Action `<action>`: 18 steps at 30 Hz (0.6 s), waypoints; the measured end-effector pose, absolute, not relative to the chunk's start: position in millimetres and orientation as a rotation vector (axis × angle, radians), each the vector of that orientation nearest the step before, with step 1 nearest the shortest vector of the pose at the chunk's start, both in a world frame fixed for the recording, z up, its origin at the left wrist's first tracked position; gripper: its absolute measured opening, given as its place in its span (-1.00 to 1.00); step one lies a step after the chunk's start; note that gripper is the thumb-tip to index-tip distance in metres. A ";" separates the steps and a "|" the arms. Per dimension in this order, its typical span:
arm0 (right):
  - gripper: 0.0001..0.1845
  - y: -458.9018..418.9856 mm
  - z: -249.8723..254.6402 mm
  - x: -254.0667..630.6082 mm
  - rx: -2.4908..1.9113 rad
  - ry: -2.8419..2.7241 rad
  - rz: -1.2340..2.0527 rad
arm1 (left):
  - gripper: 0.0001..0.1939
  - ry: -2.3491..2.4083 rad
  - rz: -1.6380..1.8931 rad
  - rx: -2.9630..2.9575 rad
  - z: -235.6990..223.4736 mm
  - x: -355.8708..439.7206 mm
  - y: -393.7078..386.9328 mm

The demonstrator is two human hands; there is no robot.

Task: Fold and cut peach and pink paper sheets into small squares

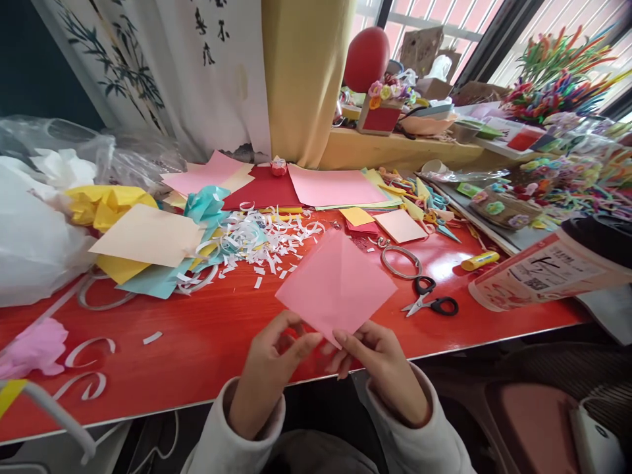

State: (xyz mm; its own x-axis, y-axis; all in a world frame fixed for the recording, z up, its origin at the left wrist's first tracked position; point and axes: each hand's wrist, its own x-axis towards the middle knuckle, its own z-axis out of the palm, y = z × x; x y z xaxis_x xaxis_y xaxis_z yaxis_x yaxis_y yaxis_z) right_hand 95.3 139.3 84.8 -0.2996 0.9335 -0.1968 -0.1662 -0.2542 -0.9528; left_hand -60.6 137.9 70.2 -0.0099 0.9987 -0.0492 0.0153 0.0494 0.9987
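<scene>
A square sheet of pink paper [338, 283] is held up corner-down over the front of the red table, with a faint crease down its middle. My right hand [382, 362] pinches its bottom corner, thumb on the near face and fingers behind. At the lower left edge, my left hand [276, 359] has its thumb and curled fingers closed about the paper; some of its fingertips are hidden. Just right of the sheet lie black-handled scissors [430, 299] with the blades slightly apart.
White paper shreds [261, 237] and crumpled yellow paper [111, 204] cover the left back of the red table [197, 349]. A roll of wire [402, 262], a yellow glue stick [480, 261] and a lidded cup [548, 266] stand or lie at the right. Pink sheets [336, 187] lie behind.
</scene>
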 end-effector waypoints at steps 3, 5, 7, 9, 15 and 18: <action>-0.71 141.1 82.4 90.1 -1.024 -1.121 1.678 | -0.82 1.245 1.183 1.213 73.3 -53.1 138.2; -0.70 142.3 78.6 86.5 -1.021 -1.110 1.696 | -0.82 1.282 1.230 1.171 72.8 -49.9 137.8; -0.67 143.3 75.3 85.2 -1.045 -1.111 1.677 | -0.81 1.267 1.219 1.156 72.2 -49.7 137.0; -0.62 144.3 74.5 87.6 -1.072 -1.139 1.618 | -0.82 1.216 1.153 1.146 73.1 -52.8 136.2; -0.61 149.9 84.6 109.9 -1.125 -1.407 1.657 | -0.67 1.219 1.223 0.857 78.5 -73.9 135.9; -0.74 154.5 86.3 113.0 -1.086 -1.452 1.641 | -0.67 1.223 1.175 0.850 75.8 -78.9 136.7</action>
State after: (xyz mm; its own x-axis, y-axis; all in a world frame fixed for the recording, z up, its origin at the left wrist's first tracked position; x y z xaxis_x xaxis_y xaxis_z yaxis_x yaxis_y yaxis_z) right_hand 113.0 154.5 86.3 -0.4186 0.8963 -0.1461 0.0357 -0.1446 -0.9889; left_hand -78.9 136.7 75.8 -0.0553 0.9681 -0.2442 -0.2057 0.2283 0.9516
